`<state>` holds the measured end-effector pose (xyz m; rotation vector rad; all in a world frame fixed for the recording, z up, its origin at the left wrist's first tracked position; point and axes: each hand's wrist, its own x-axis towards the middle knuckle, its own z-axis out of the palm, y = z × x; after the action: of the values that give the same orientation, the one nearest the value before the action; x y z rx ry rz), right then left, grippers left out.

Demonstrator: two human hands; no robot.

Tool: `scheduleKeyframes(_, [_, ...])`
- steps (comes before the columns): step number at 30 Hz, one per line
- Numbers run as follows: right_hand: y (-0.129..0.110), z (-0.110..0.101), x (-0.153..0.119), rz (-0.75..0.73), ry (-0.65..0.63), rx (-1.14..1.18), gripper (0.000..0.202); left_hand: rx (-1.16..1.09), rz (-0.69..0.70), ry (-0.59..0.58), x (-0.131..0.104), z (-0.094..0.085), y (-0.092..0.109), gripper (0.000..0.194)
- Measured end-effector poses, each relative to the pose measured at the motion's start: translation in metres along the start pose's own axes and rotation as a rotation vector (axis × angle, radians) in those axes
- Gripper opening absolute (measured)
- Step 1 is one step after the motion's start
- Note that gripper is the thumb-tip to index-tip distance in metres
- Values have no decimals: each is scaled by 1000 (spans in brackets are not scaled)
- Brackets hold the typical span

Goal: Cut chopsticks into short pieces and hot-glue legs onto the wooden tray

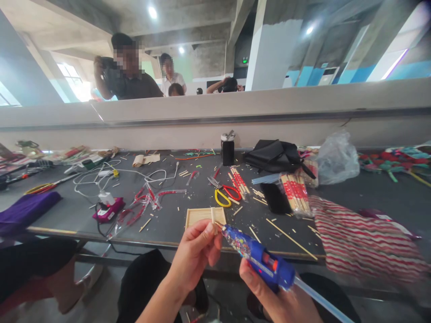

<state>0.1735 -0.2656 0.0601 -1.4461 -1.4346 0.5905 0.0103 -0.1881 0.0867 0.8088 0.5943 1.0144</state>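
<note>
My left hand (198, 249) is closed in a pinch on a small piece made of pale wooden sticks (213, 214), held upright near the table's front edge. My right hand (269, 291) grips a blue hot glue gun (257, 255), with a long clear glue stick (323, 298) running out of its back end. The gun's nozzle points left and meets or nearly meets the wooden piece by my left fingertips; I cannot tell if it touches. Just behind my left hand, a shallow wooden tray of sticks (197, 216) lies on the table.
Scissors with red and yellow handles (228, 195), a black phone (275, 198) and packed sticks (295, 194) lie behind the glue gun. A magenta power strip (108, 211) with cables sits left. A striped cloth (363, 242) hangs over the right front edge. Loose sticks are scattered around.
</note>
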Motion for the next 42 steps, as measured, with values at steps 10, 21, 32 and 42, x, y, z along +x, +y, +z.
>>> scheduleKeyframes(10, [4, -10, -1, -29, -69, -14, 28, -4, 3, -5, 1, 4, -1, 23])
scheduleKeyframes(21, [-6, -2, -13, 178, 127, 176, 26, 18, 2, -10, 2, 13, -2, 23])
scheduleKeyframes(32, [-10, -7, -13, 198, 89, 275, 30, 14, -14, 6, 2, 18, -3, 22])
scheduleKeyframes(42, [-14, -11, -12, 247, 91, 235, 32, -10, -32, 15, 5, 16, -4, 21])
